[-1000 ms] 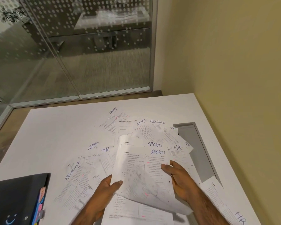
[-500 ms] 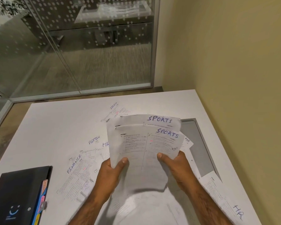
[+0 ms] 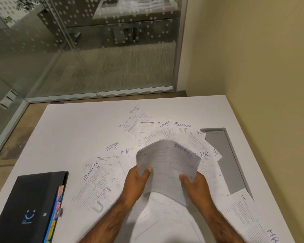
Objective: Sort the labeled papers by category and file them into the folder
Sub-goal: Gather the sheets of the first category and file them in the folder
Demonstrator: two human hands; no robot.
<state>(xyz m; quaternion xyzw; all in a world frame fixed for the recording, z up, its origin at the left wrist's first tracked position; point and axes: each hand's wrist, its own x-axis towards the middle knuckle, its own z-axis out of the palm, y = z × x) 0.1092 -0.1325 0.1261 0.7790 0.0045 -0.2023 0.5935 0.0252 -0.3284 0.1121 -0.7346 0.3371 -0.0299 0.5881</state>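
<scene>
Both hands hold a small stack of SPORTS papers (image 3: pixel 168 162) above the table, blurred by motion and tilted away from me. My left hand (image 3: pixel 137 181) grips its lower left edge, my right hand (image 3: pixel 193 185) its lower right edge. Under and around them lie loose sheets with handwritten labels: a FINANCE sheet (image 3: pixel 93 183) at the left, an ADMIN sheet (image 3: pixel 112 146), an HR sheet (image 3: pixel 125 152), two more SPORTS sheets (image 3: pixel 133 118) (image 3: pixel 165 128) further back, another FINANCE sheet (image 3: pixel 182 128). A black folder (image 3: pixel 26 206) with coloured index tabs lies shut at the near left.
The white table (image 3: pixel 77 127) has a grey cable slot (image 3: pixel 225 158) at the right, partly covered by papers. An HR sheet (image 3: pixel 253 221) lies at the near right corner. A yellow wall bounds the right side, a glass partition the far side.
The held stack was raised and squared up upright half a second ago; now it has dropped lower and tipped forward, uncovering the sheets behind it.
</scene>
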